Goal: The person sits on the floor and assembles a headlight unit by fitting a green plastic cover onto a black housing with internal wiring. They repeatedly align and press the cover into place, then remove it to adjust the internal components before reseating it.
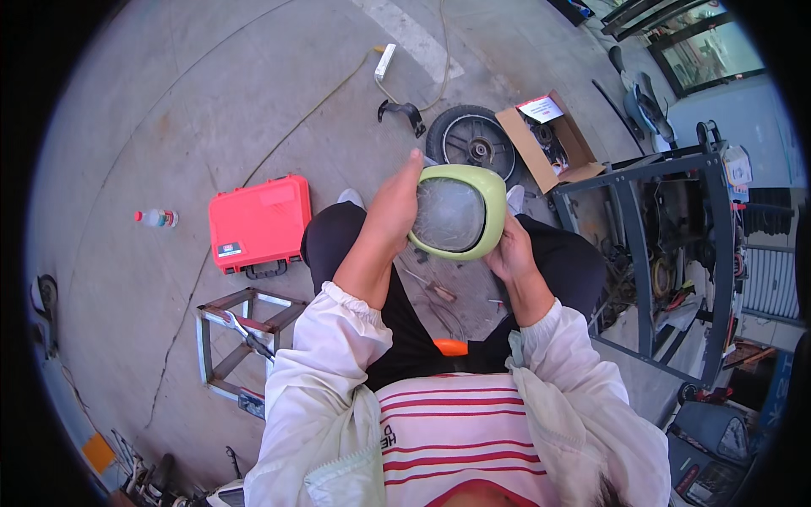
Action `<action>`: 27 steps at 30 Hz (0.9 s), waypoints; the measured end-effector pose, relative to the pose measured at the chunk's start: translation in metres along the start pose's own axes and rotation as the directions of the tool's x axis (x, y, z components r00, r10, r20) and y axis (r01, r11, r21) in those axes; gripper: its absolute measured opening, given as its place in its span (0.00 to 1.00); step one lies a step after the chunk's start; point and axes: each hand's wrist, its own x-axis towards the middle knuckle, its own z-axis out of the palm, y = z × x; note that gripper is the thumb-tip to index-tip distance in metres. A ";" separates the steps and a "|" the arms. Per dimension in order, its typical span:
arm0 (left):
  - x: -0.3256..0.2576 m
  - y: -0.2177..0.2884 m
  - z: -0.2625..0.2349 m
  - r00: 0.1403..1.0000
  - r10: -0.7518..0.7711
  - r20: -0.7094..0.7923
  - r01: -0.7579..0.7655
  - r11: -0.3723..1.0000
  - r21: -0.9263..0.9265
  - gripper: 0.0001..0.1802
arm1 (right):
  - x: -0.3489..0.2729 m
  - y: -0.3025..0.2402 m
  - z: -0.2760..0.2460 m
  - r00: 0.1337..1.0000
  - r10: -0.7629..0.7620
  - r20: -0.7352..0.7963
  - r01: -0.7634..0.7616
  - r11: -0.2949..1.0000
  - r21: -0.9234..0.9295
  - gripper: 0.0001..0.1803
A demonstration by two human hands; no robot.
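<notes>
An open brown cardboard box [547, 139] stands on the concrete floor [169, 110] just right of a black wheel [471, 144], a white paper label with red print [541, 108] lying on its far flap. Left of the seated person lies a shut orange-red plastic case [258, 221] bearing a small black-and-white sticker [229, 249] near its front left corner. Further left, a clear plastic bottle [157, 218] with a coloured label band lies on its side.
</notes>
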 end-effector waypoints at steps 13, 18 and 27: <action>-0.004 0.007 -0.003 0.981 -0.094 0.168 0.104 0.993 -0.053 0.39 | 0.015 0.020 -0.031 0.988 0.085 0.126 -0.105 0.982 0.160 0.22; -0.014 0.012 0.000 0.957 0.079 0.280 -0.102 0.992 0.071 0.35 | 0.015 0.018 -0.030 0.991 0.100 0.084 -0.112 0.981 0.158 0.22; -0.018 -0.011 0.007 0.907 0.384 0.174 -0.416 0.882 0.222 0.30 | 0.016 0.019 -0.019 1.000 0.007 0.019 -0.011 0.970 0.241 0.19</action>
